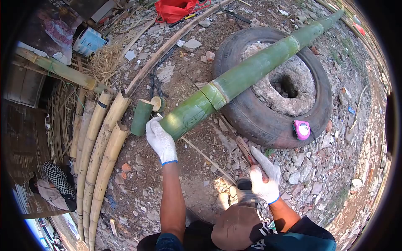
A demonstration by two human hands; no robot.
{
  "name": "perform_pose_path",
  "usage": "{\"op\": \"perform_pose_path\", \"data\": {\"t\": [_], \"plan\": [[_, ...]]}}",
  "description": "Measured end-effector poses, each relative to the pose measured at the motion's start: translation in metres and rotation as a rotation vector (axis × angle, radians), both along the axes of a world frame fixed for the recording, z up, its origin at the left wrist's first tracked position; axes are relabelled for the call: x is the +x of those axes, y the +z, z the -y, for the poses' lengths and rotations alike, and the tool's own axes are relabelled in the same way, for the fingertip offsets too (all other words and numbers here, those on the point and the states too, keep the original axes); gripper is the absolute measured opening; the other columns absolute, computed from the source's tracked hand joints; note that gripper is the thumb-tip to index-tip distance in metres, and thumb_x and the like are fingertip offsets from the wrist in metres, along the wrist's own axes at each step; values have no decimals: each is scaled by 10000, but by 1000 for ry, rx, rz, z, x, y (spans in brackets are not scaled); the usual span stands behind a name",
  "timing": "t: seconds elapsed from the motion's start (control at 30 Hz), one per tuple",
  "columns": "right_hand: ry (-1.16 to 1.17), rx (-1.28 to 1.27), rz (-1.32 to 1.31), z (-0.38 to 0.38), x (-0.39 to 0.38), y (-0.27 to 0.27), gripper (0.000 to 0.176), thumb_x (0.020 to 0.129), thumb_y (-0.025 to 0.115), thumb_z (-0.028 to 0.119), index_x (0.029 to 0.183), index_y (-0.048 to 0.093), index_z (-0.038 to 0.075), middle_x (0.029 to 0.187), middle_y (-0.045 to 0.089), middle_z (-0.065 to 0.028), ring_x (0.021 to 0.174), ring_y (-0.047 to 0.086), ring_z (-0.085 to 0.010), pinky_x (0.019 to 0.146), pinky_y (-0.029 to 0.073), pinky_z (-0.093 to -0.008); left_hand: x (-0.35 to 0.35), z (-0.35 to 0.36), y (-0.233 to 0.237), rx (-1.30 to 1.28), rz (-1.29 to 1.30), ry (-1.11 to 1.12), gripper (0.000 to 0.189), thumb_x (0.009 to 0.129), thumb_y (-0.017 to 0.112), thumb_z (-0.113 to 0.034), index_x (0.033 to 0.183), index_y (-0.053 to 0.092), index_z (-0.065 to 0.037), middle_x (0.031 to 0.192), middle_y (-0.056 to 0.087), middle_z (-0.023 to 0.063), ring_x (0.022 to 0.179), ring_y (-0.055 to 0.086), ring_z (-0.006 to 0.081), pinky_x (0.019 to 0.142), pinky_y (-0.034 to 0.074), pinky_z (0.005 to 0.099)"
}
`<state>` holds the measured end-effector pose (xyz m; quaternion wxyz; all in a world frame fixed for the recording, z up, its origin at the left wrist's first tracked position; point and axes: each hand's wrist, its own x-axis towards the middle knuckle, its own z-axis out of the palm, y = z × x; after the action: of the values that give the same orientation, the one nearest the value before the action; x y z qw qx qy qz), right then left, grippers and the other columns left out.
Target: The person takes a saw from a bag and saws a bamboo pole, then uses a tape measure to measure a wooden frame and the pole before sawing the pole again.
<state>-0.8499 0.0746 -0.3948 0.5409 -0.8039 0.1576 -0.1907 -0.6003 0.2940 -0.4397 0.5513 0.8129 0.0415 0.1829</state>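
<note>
A long green bamboo pole [251,69] lies across an old tyre [259,121] on stony ground. My left hand [160,141], in a white glove, rests on the cut near end of the pole. My right hand [264,179], also gloved, grips the wooden handle of a blade tool [244,149] that points up toward the tyre. A short cut green bamboo piece [141,117] and a thin bamboo ring [158,103] lie just left of the pole's end.
Several dry yellow bamboo poles [100,154] lie side by side at the left. A pink tape measure [302,129] sits on the tyre's rim. A red bag [173,9] lies at the top. Another person [54,186] crouches at the lower left. Rubble covers the ground.
</note>
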Motion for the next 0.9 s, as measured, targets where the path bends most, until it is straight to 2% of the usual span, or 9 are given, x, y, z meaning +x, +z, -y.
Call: {"op": "perform_pose_path", "data": {"t": [0.1, 0.17, 0.23, 0.3, 0.4, 0.57, 0.63, 0.77, 0.9], "plan": [[46, -206, -7, 18, -54, -3, 419, 969, 628, 215, 1295, 663, -47, 1010, 775, -193, 902, 784, -304, 799, 604, -362, -5, 3, -7, 0, 41, -3, 322, 1086, 426, -215, 984, 631, 12, 970, 637, 92, 930, 594, 199, 911, 468, 367], [15, 74, -63, 10, -15, -8, 406, 962, 623, 170, 1306, 661, -42, 1004, 771, -216, 865, 781, -288, 780, 591, -337, -8, 5, -4, -90, 23, -5, 320, 1093, 424, -227, 1013, 629, 6, 983, 624, 86, 934, 583, 187, 911, 463, 356], [-14, -18, 177, 0, 59, -27, 415, 941, 641, 101, 1345, 653, 7, 939, 755, -211, 728, 752, -246, 698, 559, -295, -5, 9, -1, -61, 39, -14, 323, 1097, 416, -237, 1036, 625, 1, 982, 621, 80, 926, 583, 177, 902, 469, 353], [2, 80, 159, -4, 112, -16, 400, 954, 656, 116, 1343, 648, 25, 813, 679, -219, 601, 671, -215, 621, 528, -309, -5, 4, -3, -85, 59, -35, 327, 1090, 420, -237, 1028, 632, 3, 980, 632, 84, 921, 592, 183, 897, 477, 359], [18, 92, 68, 0, 92, -5, 390, 960, 653, 132, 1336, 659, 26, 865, 739, -177, 601, 672, -194, 629, 535, -308, -4, 0, -6, -29, 38, -39, 333, 1081, 431, -241, 1026, 641, 12, 972, 646, 92, 920, 603, 198, 902, 484, 373], [16, -161, 77, 16, -56, -26, 438, 951, 659, 211, 1313, 664, -34, 969, 784, -177, 686, 735, -201, 708, 585, -300, -6, 6, 5, -66, -16, -21, 330, 1049, 438, -216, 1039, 670, 19, 1053, 640, 91, 1003, 600, 214, 967, 455, 358], [9, -74, -105, 13, -36, -3, 427, 940, 660, 171, 1313, 663, -36, 962, 783, -182, 701, 742, -192, 704, 580, -299, -11, 3, 1, -36, 1, -18, 339, 1070, 432, -237, 1042, 657, 15, 1022, 639, 95, 966, 600, 208, 937, 466, 362], [-27, 6, 57, 5, 17, -22, 437, 929, 652, 107, 1353, 653, 3, 894, 769, -150, 670, 714, -157, 651, 539, -281, 12, 8, 5, -12, 98, 11, 351, 1094, 410, -245, 1050, 643, 15, 1003, 639, 105, 931, 600, 212, 913, 479, 375], [59, 135, -54, 16, 18, 15, 441, 939, 647, 124, 1367, 646, 15, 899, 769, -152, 680, 718, -161, 653, 540, -283, 24, -1, -1, 13, 4, 1, 368, 1093, 388, -226, 1058, 652, 27, 1040, 648, 127, 964, 612, 231, 938, 478, 383]]}}
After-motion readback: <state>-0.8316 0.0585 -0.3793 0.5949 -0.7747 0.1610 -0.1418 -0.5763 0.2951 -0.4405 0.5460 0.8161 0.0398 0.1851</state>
